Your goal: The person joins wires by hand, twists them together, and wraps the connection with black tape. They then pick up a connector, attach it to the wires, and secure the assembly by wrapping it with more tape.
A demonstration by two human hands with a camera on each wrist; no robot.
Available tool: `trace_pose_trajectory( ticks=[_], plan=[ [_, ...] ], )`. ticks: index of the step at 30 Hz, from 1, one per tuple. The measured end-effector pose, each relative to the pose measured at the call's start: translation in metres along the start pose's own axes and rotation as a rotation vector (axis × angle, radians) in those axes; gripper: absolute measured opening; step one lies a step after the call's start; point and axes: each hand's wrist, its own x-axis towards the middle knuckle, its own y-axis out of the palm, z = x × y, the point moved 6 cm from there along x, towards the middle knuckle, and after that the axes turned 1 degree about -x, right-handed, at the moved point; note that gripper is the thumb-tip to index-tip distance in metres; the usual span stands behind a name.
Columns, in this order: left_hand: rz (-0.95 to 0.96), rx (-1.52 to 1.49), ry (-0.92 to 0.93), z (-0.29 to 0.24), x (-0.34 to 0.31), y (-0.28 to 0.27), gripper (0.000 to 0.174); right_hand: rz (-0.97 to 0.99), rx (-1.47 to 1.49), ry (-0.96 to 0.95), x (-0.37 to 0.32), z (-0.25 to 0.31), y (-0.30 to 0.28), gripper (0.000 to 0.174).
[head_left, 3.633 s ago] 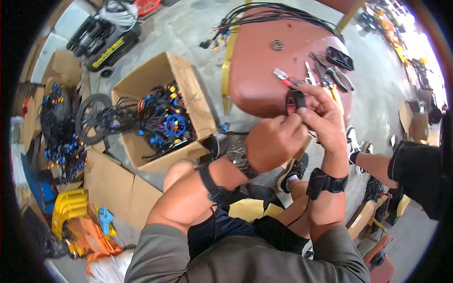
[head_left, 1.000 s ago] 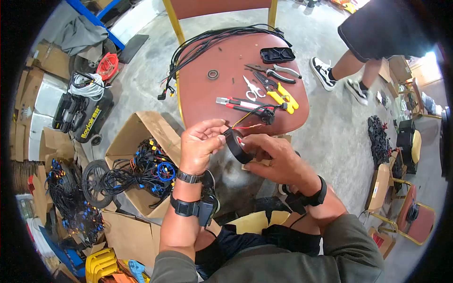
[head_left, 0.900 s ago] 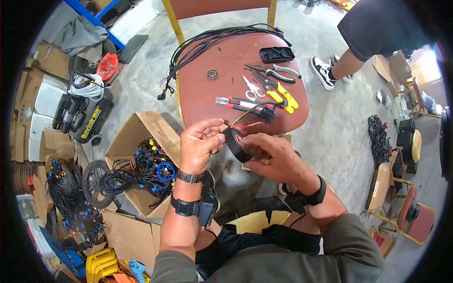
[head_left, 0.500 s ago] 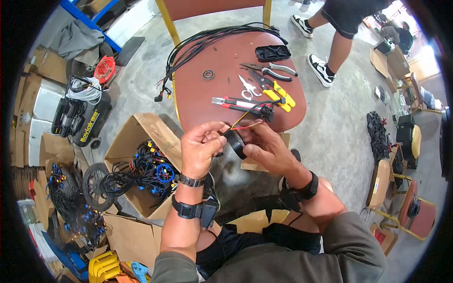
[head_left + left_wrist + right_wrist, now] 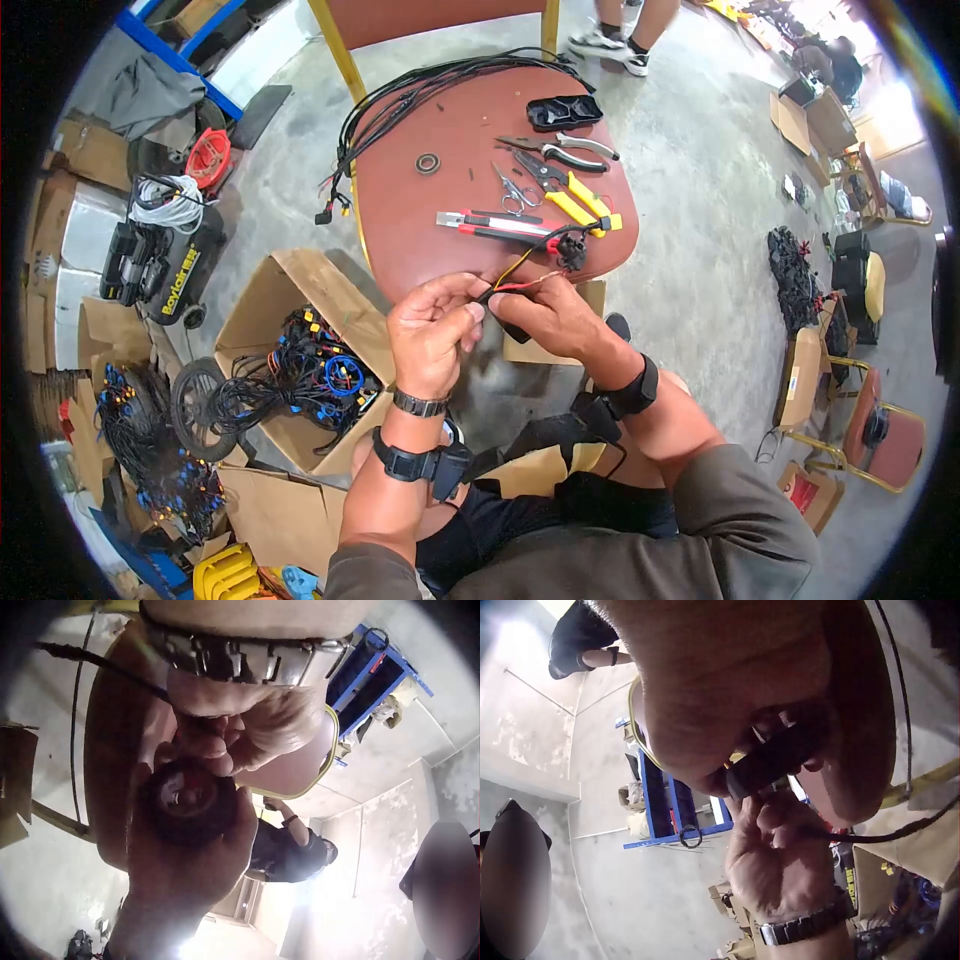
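In the head view my left hand (image 5: 432,335) pinches a thin black wire bundle (image 5: 487,297) between thumb and fingers. Yellow and red wires (image 5: 518,286) run out of it toward a black connector (image 5: 572,252) at the chair seat's front edge. My right hand (image 5: 556,318) meets it fingertip to fingertip and grips a roll of black tape (image 5: 187,802), mostly hidden under its fingers in the head view. From the right wrist the tape roll (image 5: 772,761) shows edge-on inside the curled fingers, close against the left fingertips.
On the red chair seat (image 5: 395,225) lie a utility knife (image 5: 495,226), small scissors (image 5: 515,190), yellow-handled wire strippers (image 5: 572,192), pliers (image 5: 575,155), a black tray (image 5: 563,112), a bearing (image 5: 427,163) and black cables (image 5: 400,100). A cardboard box (image 5: 280,300) of wiring stands left.
The crossed forearms have separated, and the view has shifted so the whole chair seat shows. The tape roll has turned down under the right hand's fingers. A passer-by has walked toward the back.
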Motion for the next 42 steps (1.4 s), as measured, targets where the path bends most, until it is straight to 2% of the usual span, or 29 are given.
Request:
trace_pose_trajectory(
  ticks=[1,5,7,8,10,12,17,18,24,25,28,30,32,33,36,38,39,40,42],
  plan=[
    [0.002,-0.040,-0.005,-0.001,0.001,0.002,0.030,-0.026,-0.128,-0.050,0.002,0.003,-0.002,0.020],
    [0.006,-0.197,-0.059,0.004,-0.001,0.003,0.031,-0.045,-0.145,-0.022,-0.001,0.002,0.001,0.018],
    [-0.010,-0.165,-0.064,0.005,-0.005,-0.002,0.033,-0.069,-0.115,-0.100,0.003,-0.009,-0.001,0.018],
    [0.005,-0.161,-0.065,0.008,-0.005,-0.001,0.034,-0.042,-0.298,-0.249,0.005,0.000,-0.002,0.019],
    [0.002,-0.116,-0.059,0.008,-0.006,-0.002,0.032,-0.047,-0.349,-0.247,0.005,-0.010,-0.004,0.018],
    [-0.003,-0.072,-0.027,0.004,-0.007,0.004,0.030,-0.123,-0.334,-0.329,0.000,0.010,-0.004,0.017],
    [-0.024,0.126,0.119,-0.004,-0.013,0.010,0.030,-0.063,-0.359,-0.389,-0.004,0.013,-0.002,0.027],
    [-0.024,0.177,0.162,-0.008,-0.013,0.008,0.030,-0.059,-0.346,-0.423,-0.004,0.015,0.000,0.030],
    [-0.048,0.109,0.137,-0.012,-0.015,-0.001,0.029,0.003,-0.221,-0.342,-0.004,0.005,0.001,0.041],
    [-0.072,0.085,0.147,-0.012,-0.015,-0.005,0.028,0.047,-0.185,-0.296,-0.001,-0.005,0.002,0.050],
    [-0.110,0.079,0.145,-0.017,-0.012,-0.006,0.026,0.080,0.026,-0.254,-0.001,-0.003,0.000,0.058],
    [-0.186,0.139,0.129,-0.019,-0.013,-0.012,0.024,0.063,-0.138,-0.167,-0.002,-0.001,-0.008,0.056],
    [-0.258,0.253,0.110,-0.024,-0.013,-0.015,0.021,0.092,0.126,-0.143,0.003,-0.017,-0.006,0.059],
    [-0.266,0.251,0.132,-0.024,-0.013,-0.019,0.022,0.061,0.373,-0.170,0.005,-0.019,-0.002,0.061],
    [-0.245,0.270,0.210,-0.022,-0.007,-0.021,0.023,0.071,0.468,-0.229,0.014,-0.017,0.000,0.064],
    [-0.232,0.282,0.261,-0.023,-0.005,-0.021,0.023,0.069,0.432,-0.233,0.015,-0.015,-0.002,0.064],
    [-0.228,0.300,0.288,-0.024,-0.005,-0.018,0.023,0.027,0.317,-0.245,0.016,-0.014,-0.004,0.063],
    [-0.223,0.317,0.312,-0.026,-0.005,-0.017,0.023,0.006,0.340,-0.246,0.017,-0.014,-0.004,0.057],
    [-0.205,0.338,0.307,-0.021,-0.006,-0.020,0.025,0.004,0.491,-0.254,0.018,-0.016,-0.001,0.057]
  ],
)
